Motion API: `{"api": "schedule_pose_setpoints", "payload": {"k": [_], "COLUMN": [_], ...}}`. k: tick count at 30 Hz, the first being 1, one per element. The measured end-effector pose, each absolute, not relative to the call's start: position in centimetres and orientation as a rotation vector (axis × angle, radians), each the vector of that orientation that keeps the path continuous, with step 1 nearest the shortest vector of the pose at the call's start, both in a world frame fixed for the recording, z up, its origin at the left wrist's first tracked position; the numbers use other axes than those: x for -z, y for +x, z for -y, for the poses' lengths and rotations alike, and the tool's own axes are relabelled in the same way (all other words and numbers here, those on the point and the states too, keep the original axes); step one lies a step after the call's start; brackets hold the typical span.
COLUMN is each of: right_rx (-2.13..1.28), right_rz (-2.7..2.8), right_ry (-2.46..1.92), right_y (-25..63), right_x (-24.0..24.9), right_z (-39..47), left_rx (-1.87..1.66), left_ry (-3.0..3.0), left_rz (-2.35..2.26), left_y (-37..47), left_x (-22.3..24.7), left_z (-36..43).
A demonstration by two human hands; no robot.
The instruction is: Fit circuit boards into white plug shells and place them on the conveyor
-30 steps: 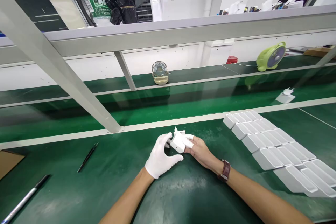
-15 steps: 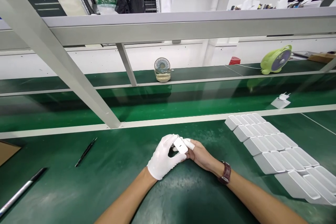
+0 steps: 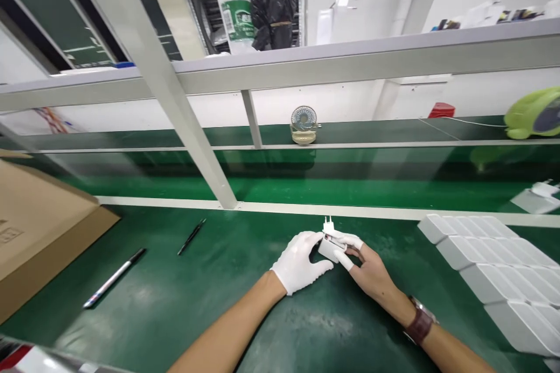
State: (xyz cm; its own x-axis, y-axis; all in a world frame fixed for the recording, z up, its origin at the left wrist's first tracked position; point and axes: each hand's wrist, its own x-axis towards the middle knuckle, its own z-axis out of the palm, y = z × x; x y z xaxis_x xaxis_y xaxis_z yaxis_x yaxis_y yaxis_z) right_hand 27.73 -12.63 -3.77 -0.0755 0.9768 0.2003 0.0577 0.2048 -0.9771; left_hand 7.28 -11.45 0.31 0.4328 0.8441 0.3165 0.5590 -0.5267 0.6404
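Note:
A white plug-in charger [image 3: 331, 249] with two prongs pointing away is pinched between the thumb and fingers of my right hand [image 3: 365, 265]. That hand wears white finger covers on its fingertips. My left hand [image 3: 301, 264], in a white glove, is at the charger's left side with thumb and fingers apart. Its fingertips reach the charger's upper left edge; whether they press on it I cannot tell. The underside of the charger is hidden.
Rows of white charger cases [image 3: 494, 262] lie at right on the green bench [image 3: 210, 303]. A pen [image 3: 114, 278] and a thin black tool [image 3: 191, 237] lie left, beside a cardboard box [image 3: 48, 239]. A metal post [image 3: 196, 140] rises behind; a small fan [image 3: 304, 124] stands farther back.
The charger has turned, from its flat port face showing to its prongs pointing away. My left hand's grip has opened, and the right fingers now hold the charger. The view has swung left.

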Motion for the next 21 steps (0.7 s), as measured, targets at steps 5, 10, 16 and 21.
{"api": "schedule_pose_setpoints", "payload": {"k": [5, 10, 16, 21], "right_rx": [-0.835, -0.63, -0.062, 0.103], "right_rz": [1.735, 1.849, 1.935, 2.158], "right_ry": [-1.223, -1.265, -0.833, -0.54], "right_y": [28.0, 28.5, 28.5, 27.3], "right_x": [5.0, 4.6, 1.7, 0.3], "right_z": [13.1, 14.0, 15.3, 16.7], "left_rx": [-0.714, -0.842, -0.941, -0.901], "left_ry": [2.259, 2.261, 2.097, 1.675], "left_rz": [-1.183, -1.399, -2.004, -2.6], "left_y": [6.1, 3.1, -7.6, -17.6], "left_x": [-0.3, -1.7, -4.6, -5.1], "left_z": [11.1, 9.6, 8.4, 11.9]}}
